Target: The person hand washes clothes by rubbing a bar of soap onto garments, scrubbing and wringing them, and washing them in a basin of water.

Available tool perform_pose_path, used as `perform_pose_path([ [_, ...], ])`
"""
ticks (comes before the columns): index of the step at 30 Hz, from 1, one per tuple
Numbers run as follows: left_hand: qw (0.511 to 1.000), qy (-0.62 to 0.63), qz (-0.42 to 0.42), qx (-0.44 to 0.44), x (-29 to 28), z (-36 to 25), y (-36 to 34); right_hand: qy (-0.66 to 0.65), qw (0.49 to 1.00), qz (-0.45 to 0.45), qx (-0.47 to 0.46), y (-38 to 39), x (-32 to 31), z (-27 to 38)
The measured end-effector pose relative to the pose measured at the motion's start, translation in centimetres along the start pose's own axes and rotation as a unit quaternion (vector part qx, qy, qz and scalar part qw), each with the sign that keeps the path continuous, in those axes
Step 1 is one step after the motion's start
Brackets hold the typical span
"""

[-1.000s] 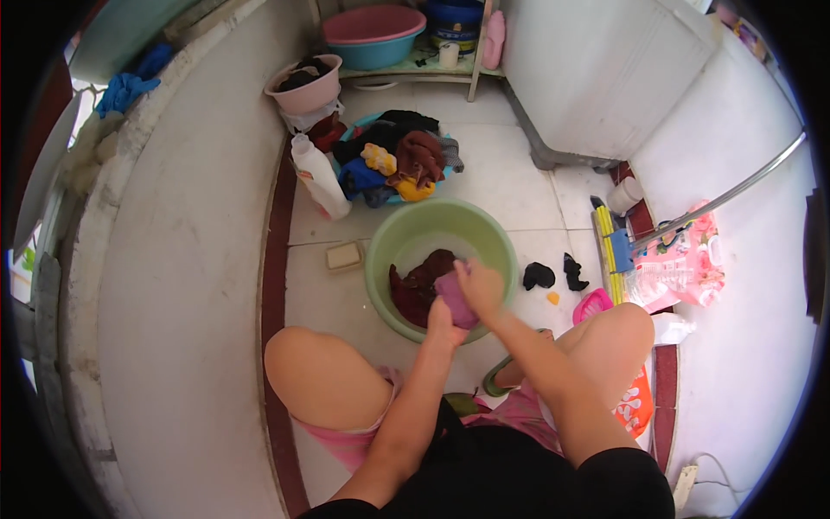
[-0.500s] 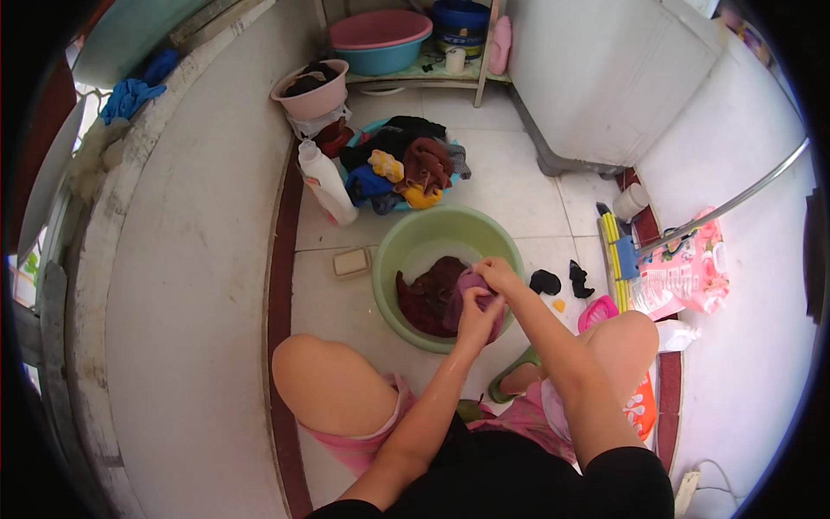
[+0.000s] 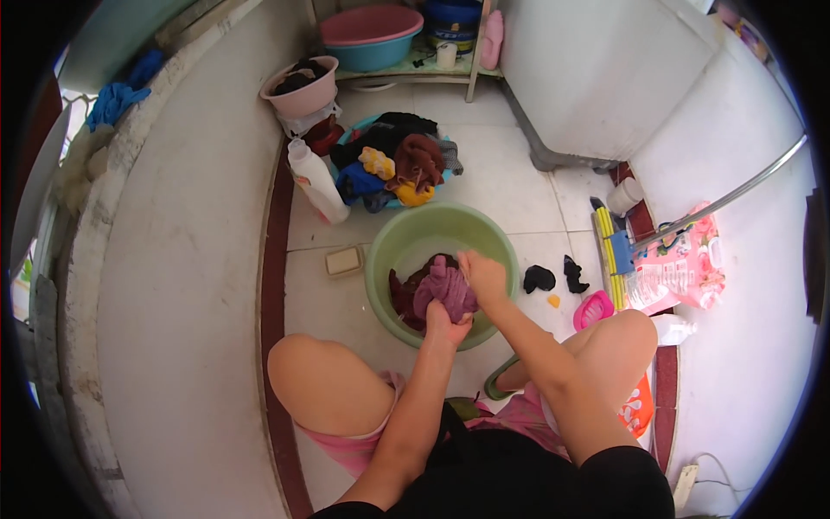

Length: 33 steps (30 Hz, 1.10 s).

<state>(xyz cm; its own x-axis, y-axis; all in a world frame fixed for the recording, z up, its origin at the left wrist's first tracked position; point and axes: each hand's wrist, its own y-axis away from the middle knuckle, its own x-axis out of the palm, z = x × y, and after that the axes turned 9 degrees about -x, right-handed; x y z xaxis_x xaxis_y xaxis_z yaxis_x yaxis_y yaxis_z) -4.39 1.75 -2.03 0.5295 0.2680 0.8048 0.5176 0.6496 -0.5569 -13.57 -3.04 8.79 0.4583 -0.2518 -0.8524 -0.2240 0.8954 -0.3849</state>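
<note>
A bunched purple cloth (image 3: 443, 287) is between my hands over a light green basin (image 3: 377, 290). My left hand (image 3: 447, 323) is closed on its near end, low at the basin's near side. My right hand (image 3: 484, 278) is closed at the cloth's right edge, knuckles up, hiding the part in its grip. Beneath the purple cloth, a dark red garment (image 3: 403, 299) lies wet in the bottom of the basin.
Left of the basin is a soap bar in a dish (image 3: 344, 261). Behind stand a white bottle (image 3: 318, 183) and a blue basin heaped with clothes (image 3: 389, 143). To the right lie black socks (image 3: 539, 278), a pink brush (image 3: 593, 310) and a yellow-blue mop head (image 3: 616, 253).
The purple cloth has shifted left and now sits more bunched over the dark red garment. My left hand has moved left and nearer me; my right hand has moved slightly left.
</note>
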Motion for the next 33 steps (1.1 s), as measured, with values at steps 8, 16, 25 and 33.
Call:
perform_pose_path([
  [8,0.807,-0.107,-0.558,0.162,4.0,2.6,-2.1,-0.156,0.983,0.058,-0.074,4.9,0.1,1.9],
  [16,0.776,-0.156,-0.555,0.257,5.3,3.3,-4.9,-0.164,0.982,0.069,0.058,1.5,0.3,-4.0],
  [25,0.985,0.062,-0.122,0.106,1.1,-0.8,2.6,-0.209,0.936,0.159,-0.234,7.0,-3.3,7.2],
  [33,0.858,-0.067,-0.477,0.179,4.4,4.0,-5.1,-0.034,0.998,0.043,0.006,1.0,0.4,-2.4],
])
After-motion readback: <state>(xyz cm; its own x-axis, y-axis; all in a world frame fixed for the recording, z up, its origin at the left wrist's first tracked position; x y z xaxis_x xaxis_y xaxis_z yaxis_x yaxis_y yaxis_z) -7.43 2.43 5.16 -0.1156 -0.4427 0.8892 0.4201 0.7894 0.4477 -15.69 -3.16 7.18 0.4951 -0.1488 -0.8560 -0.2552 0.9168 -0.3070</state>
